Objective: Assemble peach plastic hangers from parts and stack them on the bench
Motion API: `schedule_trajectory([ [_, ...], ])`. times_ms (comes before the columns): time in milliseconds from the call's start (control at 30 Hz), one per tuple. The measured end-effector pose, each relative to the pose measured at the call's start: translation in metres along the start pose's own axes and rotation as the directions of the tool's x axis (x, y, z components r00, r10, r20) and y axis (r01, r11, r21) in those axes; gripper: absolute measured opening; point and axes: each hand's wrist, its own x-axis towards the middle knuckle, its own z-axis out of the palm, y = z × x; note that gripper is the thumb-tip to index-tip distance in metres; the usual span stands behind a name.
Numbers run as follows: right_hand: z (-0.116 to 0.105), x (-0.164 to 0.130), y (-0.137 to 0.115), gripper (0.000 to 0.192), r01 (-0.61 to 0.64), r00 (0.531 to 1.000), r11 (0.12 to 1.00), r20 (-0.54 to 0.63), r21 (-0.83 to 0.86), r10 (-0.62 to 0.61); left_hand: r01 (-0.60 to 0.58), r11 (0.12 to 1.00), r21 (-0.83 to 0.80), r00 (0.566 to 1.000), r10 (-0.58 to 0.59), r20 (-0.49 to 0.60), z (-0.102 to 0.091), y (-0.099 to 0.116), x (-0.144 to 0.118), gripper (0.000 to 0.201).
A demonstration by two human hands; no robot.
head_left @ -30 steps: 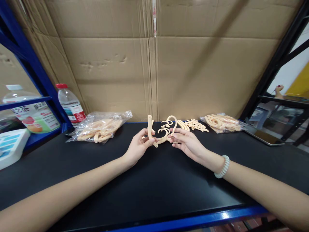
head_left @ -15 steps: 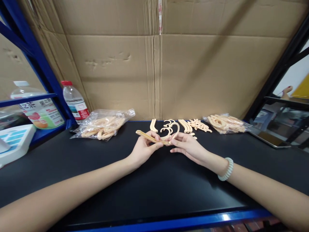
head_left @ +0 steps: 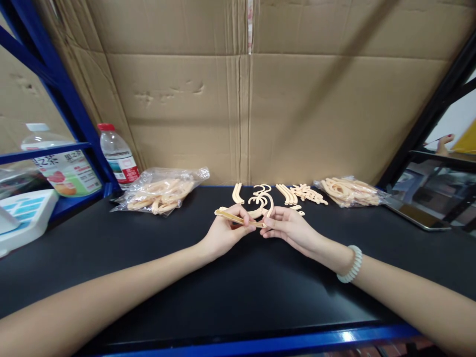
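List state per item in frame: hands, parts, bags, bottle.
left hand: pinching beige plastic arm piece
right hand: gripping the same piece's other end
clear plastic bag of beige parts: lying flat
red-capped clear water bottle: upright, capped
loose beige hooks: flat on shelf

The head camera is looking forward and down across the surface (head_left: 238,297), from its near edge toward the cardboard (head_left: 305,109).

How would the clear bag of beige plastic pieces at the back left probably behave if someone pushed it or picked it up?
The clear bag looks thin and crinkled, so it would likely sag and shift shape when lifted. Its glossy film may slide easily on the black shelf. The slim pieces inside suggest it is fairly light.
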Motion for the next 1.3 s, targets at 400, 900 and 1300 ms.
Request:
schedule_trajectory([
  [400,0.0056,-0.001,0.0029,0.03,0.016,0.998,0.999,-0.058,-0.038,-0.018,0.038,0.999,-0.013,0.999,-0.038,0.006,0.0012,0.0031,-0.0007,0.024],
  [900,0.0075,0.0011,0.0047,0.025,0.016,0.99,0.996,-0.141,-0.087,-0.029,0.171,0.983,-0.068,0.985,-0.172,-0.008,0.0059,0.0048,-0.0027,0.024],
  [1300,0.0074,0.0013,0.005,0.025,0.024,0.993,0.998,-0.117,-0.056,-0.031,0.262,0.943,-0.205,0.962,-0.271,-0.016,0.0067,0.0088,-0.0025,0.026],
])
